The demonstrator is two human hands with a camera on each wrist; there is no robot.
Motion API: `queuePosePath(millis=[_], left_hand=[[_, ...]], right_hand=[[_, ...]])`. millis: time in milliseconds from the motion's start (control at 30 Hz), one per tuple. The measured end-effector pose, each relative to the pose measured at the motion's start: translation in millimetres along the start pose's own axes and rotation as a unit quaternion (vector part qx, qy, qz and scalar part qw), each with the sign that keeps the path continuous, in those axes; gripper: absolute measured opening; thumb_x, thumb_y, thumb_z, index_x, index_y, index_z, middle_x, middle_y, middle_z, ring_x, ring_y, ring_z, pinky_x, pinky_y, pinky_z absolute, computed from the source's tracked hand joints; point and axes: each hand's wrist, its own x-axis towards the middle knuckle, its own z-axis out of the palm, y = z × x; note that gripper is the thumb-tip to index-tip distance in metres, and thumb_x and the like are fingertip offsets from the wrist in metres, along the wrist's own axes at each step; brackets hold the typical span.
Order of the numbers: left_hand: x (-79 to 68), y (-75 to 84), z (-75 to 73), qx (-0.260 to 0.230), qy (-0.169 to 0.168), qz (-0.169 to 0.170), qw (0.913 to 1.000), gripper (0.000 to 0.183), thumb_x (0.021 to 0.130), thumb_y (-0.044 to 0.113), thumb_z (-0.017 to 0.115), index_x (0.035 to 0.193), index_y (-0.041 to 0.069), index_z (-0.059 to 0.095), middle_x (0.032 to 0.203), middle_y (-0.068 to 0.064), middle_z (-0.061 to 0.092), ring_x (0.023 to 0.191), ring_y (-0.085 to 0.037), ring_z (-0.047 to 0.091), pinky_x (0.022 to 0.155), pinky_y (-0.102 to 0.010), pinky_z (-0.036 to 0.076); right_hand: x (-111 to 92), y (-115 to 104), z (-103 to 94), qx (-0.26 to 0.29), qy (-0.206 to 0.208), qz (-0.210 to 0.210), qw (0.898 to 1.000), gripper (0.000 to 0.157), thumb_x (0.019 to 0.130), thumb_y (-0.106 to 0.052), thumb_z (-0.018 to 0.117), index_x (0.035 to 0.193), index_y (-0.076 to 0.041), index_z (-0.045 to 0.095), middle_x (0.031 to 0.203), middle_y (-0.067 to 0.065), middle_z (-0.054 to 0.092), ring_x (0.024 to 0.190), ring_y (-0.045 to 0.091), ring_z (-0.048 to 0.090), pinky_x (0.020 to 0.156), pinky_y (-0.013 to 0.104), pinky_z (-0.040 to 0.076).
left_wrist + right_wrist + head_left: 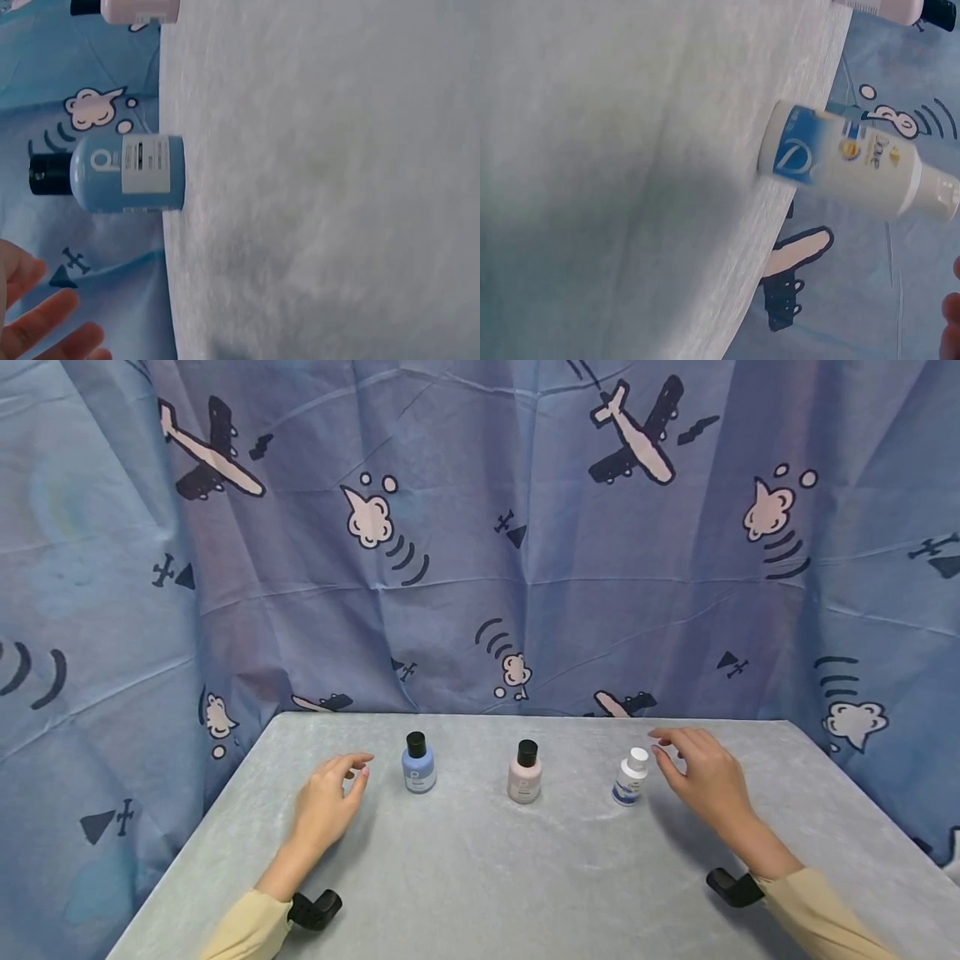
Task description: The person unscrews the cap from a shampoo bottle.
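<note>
Three small bottles stand in a row on the table. The blue bottle point(418, 770) with a black cap is nearest my left hand point(327, 802), which hovers to its left with fingers loosely bent, holding nothing. A pale pink bottle point(524, 777) with a black cap stands in the middle. On the right is a white bottle point(628, 778) with a blue-marked label, looking slightly tilted in the head view. My right hand point(708, 777) hovers beside it, thumb and fingers apart, not touching it. In the right wrist view the white bottle point(840, 157) shows its label; only fingertips point(951, 315) appear.
The table point(465, 877) has a pale grey cover. Behind and beside it hangs a blue curtain point(450, 552) printed with airplanes and clouds. A black wrist strap mount point(315, 910) sits on the left wrist, another mount point(735, 888) on the right.
</note>
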Motion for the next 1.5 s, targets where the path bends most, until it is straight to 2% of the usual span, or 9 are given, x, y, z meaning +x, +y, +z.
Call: queuePosePath(millis=[200,333,600,833,1067,1267,1500], left_hand=[[-5.9,8.7,2.9,-0.026,-0.024,-0.034,0.9988,0.022,0.092,0.016,0.062,0.112,0.013,0.070,0.099,-0.002,0.071,0.084,-0.017,0.065,0.066,-0.030,0.050],[-8.9,14.3,3.5,-0.052,-0.034,-0.062,0.9961,0.024,0.091,0.014,0.063,0.114,0.012,0.069,0.102,-0.003,0.072,0.084,-0.017,0.066,0.065,-0.028,0.050],[-11.8,24.3,4.9,-0.084,-0.042,-0.095,0.9911,0.028,0.090,0.014,0.063,0.118,0.010,0.066,0.109,-0.007,0.070,0.090,-0.019,0.067,0.069,-0.029,0.052],[-13.6,28.0,8.4,-0.124,-0.047,-0.121,0.9838,0.037,0.091,0.013,0.062,0.128,0.008,0.059,0.112,-0.009,0.068,0.091,-0.020,0.067,0.070,-0.028,0.051],[-14.0,29.5,11.9,-0.146,-0.030,-0.117,0.9820,0.041,0.091,0.012,0.063,0.131,0.006,0.055,0.114,-0.011,0.068,0.093,-0.023,0.066,0.070,-0.028,0.050],[-13.2,32.0,14.5,-0.170,-0.029,-0.127,0.9767,0.046,0.091,0.012,0.062,0.136,0.007,0.050,0.123,-0.015,0.064,0.106,-0.028,0.063,0.077,-0.035,0.053],[-13.2,37.2,17.6,-0.192,-0.028,-0.127,0.9727,0.052,0.091,0.011,0.062,0.139,0.004,0.044,0.132,-0.017,0.058,0.116,-0.032,0.058,0.086,-0.045,0.053]], right_hand=[[3.0,-8.6,0.2,0.017,0.030,-0.029,0.999,0.025,0.073,-0.004,0.071,0.097,-0.007,0.070,0.081,0.005,0.067,0.074,0.021,0.057,0.056,0.035,0.041],[5.3,-16.4,4.2,0.035,0.039,-0.048,0.997,0.021,0.076,-0.011,0.067,0.097,-0.007,0.071,0.083,0.005,0.067,0.076,0.022,0.058,0.062,0.036,0.043],[6.4,-35.9,14.7,0.060,0.024,-0.052,0.997,0.022,0.077,-0.013,0.068,0.098,-0.008,0.070,0.086,0.005,0.067,0.076,0.019,0.057,0.064,0.034,0.045],[10.0,-51.6,24.1,0.077,0.024,-0.050,0.995,0.022,0.076,-0.011,0.070,0.098,-0.010,0.070,0.090,0.004,0.066,0.076,0.017,0.057,0.061,0.030,0.046],[14.0,-66.2,34.7,0.111,0.053,-0.062,0.991,0.023,0.072,-0.007,0.071,0.095,-0.009,0.071,0.090,0.004,0.066,0.070,0.016,0.057,0.060,0.025,0.044],[15.2,-80.3,41.8,0.128,0.034,-0.045,0.990,0.027,0.072,-0.004,0.075,0.098,-0.010,0.071,0.092,0.003,0.066,0.070,0.015,0.057,0.062,0.025,0.044],[19.1,-94.9,51.8,0.158,0.037,-0.043,0.986,0.030,0.071,0.000,0.076,0.098,-0.010,0.070,0.092,0.003,0.066,0.071,0.015,0.057,0.063,0.021,0.044]])
